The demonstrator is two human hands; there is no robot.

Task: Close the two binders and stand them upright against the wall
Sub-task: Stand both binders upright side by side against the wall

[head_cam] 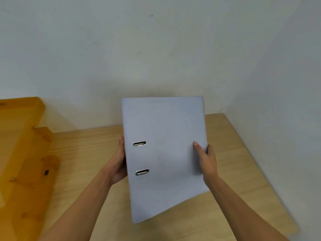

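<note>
A closed pale grey binder with two metal slots near its left edge is held tilted above the wooden table, its cover facing me. My left hand grips the spine side, fingers wrapped behind. My right hand holds the right edge, thumb on the cover. A second binder is nowhere in the frame. The white wall rises just behind the binder.
An orange translucent plastic piece with several tabs lies on the table at the left. A second white wall closes the right side, forming a corner. Bare tabletop shows between the orange piece and the binder.
</note>
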